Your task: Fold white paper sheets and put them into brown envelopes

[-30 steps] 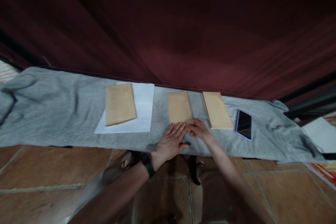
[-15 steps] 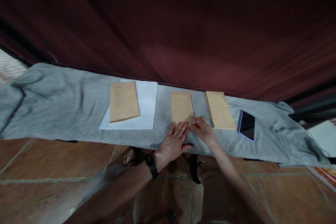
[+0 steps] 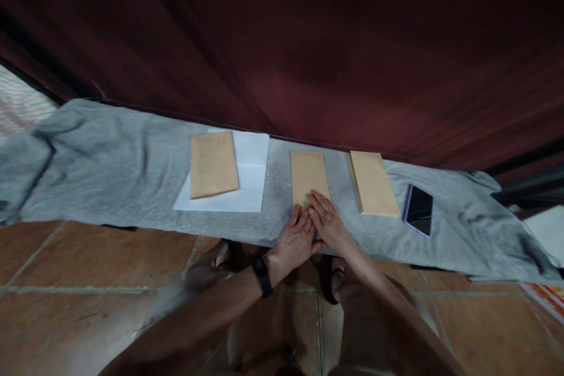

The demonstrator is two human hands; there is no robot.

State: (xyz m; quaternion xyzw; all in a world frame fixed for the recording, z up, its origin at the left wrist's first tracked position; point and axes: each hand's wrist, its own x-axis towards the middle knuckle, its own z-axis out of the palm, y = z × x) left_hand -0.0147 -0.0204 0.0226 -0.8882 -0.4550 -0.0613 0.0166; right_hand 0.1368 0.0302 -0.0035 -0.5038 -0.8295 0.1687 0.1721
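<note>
A brown paper envelope point(image 3: 309, 173) lies in front of me on a grey cloth, its near end covered by my hands. My left hand point(image 3: 296, 239), with a black band on the wrist, rests flat on that end, fingers stretched out. Beside it, my right hand point(image 3: 328, 223) also lies flat on the envelope, its fingers overlapping the left fingertips. Neither hand grips anything. Right of them is a stack of brown envelopes point(image 3: 375, 183). To the left, more brown envelopes point(image 3: 214, 164) sit on white paper sheets point(image 3: 251, 179).
The grey cloth point(image 3: 118, 170) covers a long narrow surface. A phone point(image 3: 419, 210) with a purple edge lies at the right. Behind hangs a dark red curtain point(image 3: 282, 59). Below are floor tiles point(image 3: 88, 258) and my feet in sandals.
My right hand has moved from the envelope's right edge, where its fingers were bent, onto the envelope against my left hand, and now lies flat. The view has shifted slightly.
</note>
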